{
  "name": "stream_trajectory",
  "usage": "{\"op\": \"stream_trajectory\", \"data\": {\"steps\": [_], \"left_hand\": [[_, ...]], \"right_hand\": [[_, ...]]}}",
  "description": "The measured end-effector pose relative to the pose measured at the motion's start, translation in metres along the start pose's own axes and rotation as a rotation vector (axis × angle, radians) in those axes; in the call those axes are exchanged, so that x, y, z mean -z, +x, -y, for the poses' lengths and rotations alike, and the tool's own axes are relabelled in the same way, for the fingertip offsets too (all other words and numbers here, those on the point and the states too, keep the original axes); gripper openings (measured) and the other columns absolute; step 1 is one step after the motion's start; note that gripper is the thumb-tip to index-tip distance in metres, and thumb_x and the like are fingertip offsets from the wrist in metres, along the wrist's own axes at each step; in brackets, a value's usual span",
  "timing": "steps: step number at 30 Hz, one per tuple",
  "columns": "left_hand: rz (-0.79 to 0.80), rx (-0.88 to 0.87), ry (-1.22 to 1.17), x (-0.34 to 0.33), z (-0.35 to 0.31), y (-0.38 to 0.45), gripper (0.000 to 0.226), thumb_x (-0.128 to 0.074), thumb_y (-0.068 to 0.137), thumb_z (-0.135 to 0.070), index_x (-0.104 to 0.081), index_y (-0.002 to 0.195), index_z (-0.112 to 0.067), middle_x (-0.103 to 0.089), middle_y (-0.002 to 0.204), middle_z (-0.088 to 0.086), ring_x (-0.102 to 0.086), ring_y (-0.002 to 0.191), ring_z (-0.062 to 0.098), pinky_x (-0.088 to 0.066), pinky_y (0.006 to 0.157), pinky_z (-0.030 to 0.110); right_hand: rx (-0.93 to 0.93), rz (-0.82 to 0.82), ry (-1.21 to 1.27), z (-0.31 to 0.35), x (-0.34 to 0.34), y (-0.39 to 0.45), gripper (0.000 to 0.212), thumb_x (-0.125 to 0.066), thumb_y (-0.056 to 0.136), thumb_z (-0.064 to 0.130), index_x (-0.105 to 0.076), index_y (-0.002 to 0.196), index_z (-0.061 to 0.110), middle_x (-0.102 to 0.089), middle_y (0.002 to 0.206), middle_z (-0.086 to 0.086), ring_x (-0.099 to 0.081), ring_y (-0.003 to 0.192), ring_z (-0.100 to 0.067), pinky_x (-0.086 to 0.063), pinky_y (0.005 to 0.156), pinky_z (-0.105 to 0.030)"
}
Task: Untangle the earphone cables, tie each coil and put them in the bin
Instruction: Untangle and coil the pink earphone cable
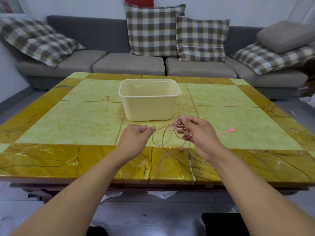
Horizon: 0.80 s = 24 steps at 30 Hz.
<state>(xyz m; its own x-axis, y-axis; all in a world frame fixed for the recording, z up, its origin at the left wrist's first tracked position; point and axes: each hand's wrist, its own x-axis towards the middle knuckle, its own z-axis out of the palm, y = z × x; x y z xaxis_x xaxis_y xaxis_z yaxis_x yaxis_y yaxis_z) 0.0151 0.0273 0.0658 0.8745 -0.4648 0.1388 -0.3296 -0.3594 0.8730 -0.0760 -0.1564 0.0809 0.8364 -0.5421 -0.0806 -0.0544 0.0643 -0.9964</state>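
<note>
A pink earphone cable (167, 133) hangs in loose loops between my two hands above the near part of the table. My left hand (136, 138) grips a small bundle of its coils in a fist. My right hand (196, 132) pinches the tangled part, and strands trail down over the table's front edge. A cream plastic bin (150, 106) stands just behind my hands, open; I see nothing inside it. A pink cable tie (226, 132) with a round end lies on the table to the right of my right hand.
The yellow and green marble table (76, 120) spreads wide on both sides. A grey sofa (129, 63) with checked cushions runs along the far side. Grey floor shows below the table's near edge.
</note>
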Motion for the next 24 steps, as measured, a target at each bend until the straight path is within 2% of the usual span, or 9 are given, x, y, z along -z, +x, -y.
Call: {"op": "stream_trajectory", "data": {"steps": [3, 6, 10, 14, 16, 18, 20, 22, 24], "left_hand": [[-0.110, 0.015, -0.122, 0.001, -0.004, 0.001, 0.052, -0.062, 0.097, -0.030, -0.034, 0.055, -0.016, -0.027, 0.051, -0.004, -0.024, 0.048, 0.013, -0.025, 0.055, 0.031], [-0.381, 0.122, -0.341, 0.008, -0.003, 0.007, 0.042, -0.060, 0.096, -0.026, -0.041, 0.062, -0.007, -0.027, 0.057, 0.004, -0.025, 0.057, 0.019, -0.031, 0.060, 0.031], [-0.679, 0.262, -0.461, 0.027, 0.012, 0.018, 0.033, -0.054, 0.092, -0.022, -0.037, 0.065, -0.012, -0.026, 0.066, 0.009, -0.027, 0.066, 0.024, -0.028, 0.061, 0.036], [-0.916, 0.412, -0.591, 0.050, 0.029, 0.030, 0.038, -0.049, 0.081, -0.024, -0.025, 0.053, -0.023, -0.020, 0.060, -0.003, -0.022, 0.068, 0.025, -0.019, 0.058, 0.040], [-0.986, 0.487, -0.654, 0.064, 0.036, 0.034, 0.034, -0.047, 0.077, -0.032, -0.033, 0.047, -0.023, -0.024, 0.061, -0.004, -0.027, 0.074, 0.026, -0.025, 0.062, 0.040], [-0.996, 0.542, -0.607, 0.073, 0.039, 0.033, 0.030, -0.043, 0.086, -0.038, -0.038, 0.057, -0.029, -0.040, 0.071, 0.000, -0.037, 0.082, 0.024, -0.034, 0.072, 0.036], [-1.116, 0.534, -0.634, 0.082, 0.045, 0.032, 0.032, -0.041, 0.096, -0.038, -0.044, 0.065, -0.032, -0.053, 0.081, 0.004, -0.047, 0.084, 0.023, -0.040, 0.076, 0.030], [-1.201, 0.521, -0.704, 0.087, 0.046, 0.036, 0.038, -0.046, 0.101, -0.038, -0.062, 0.067, -0.030, -0.064, 0.076, -0.005, -0.059, 0.080, 0.016, -0.049, 0.076, 0.027], [-1.174, 0.481, -0.705, 0.086, 0.046, 0.039, 0.038, -0.046, 0.103, -0.040, -0.072, 0.078, -0.028, -0.070, 0.086, -0.010, -0.065, 0.087, 0.010, -0.054, 0.083, 0.028]], "right_hand": [[-0.141, 0.045, -0.054, -0.004, 0.001, 0.003, 0.022, -0.064, 0.100, 0.028, -0.077, 0.097, 0.010, -0.061, 0.074, -0.004, -0.038, 0.051, -0.010, -0.029, 0.038, -0.018], [-0.228, 0.114, -0.249, -0.005, 0.004, 0.003, 0.037, -0.063, 0.098, 0.046, -0.078, 0.092, 0.012, -0.057, 0.067, 0.002, -0.033, 0.047, -0.009, -0.022, 0.037, -0.018], [-0.167, 0.032, -0.427, 0.002, 0.006, 0.003, 0.053, -0.068, 0.087, 0.060, -0.077, 0.088, 0.008, -0.063, 0.065, 0.011, -0.046, 0.042, 0.001, -0.027, 0.049, -0.018], [-0.120, -0.024, -0.473, 0.005, 0.013, 0.005, 0.062, -0.067, 0.082, 0.068, -0.070, 0.076, 0.006, -0.063, 0.067, 0.004, -0.051, 0.058, -0.003, -0.031, 0.057, -0.023], [-0.113, -0.045, -0.488, 0.005, 0.014, 0.006, 0.072, -0.061, 0.081, 0.074, -0.071, 0.080, 0.003, -0.068, 0.077, -0.001, -0.056, 0.069, -0.009, -0.035, 0.062, -0.026], [-0.109, -0.053, -0.501, 0.005, 0.014, 0.007, 0.077, -0.058, 0.080, 0.077, -0.071, 0.083, 0.002, -0.069, 0.081, -0.003, -0.056, 0.071, -0.011, -0.036, 0.062, -0.027], [-0.091, -0.032, -0.512, 0.003, 0.014, 0.007, 0.074, -0.064, 0.078, 0.074, -0.070, 0.082, 0.000, -0.070, 0.083, -0.006, -0.061, 0.080, -0.013, -0.038, 0.063, -0.023], [-0.090, 0.052, -0.549, 0.001, 0.014, 0.006, 0.064, -0.072, 0.078, 0.066, -0.073, 0.082, 0.003, -0.070, 0.089, -0.002, -0.063, 0.090, -0.014, -0.045, 0.058, -0.021], [-0.101, 0.201, -0.635, -0.001, 0.011, 0.004, 0.042, -0.075, 0.080, 0.059, -0.081, 0.082, 0.018, -0.073, 0.096, -0.002, -0.063, 0.082, -0.009, -0.054, 0.052, -0.027]]}}
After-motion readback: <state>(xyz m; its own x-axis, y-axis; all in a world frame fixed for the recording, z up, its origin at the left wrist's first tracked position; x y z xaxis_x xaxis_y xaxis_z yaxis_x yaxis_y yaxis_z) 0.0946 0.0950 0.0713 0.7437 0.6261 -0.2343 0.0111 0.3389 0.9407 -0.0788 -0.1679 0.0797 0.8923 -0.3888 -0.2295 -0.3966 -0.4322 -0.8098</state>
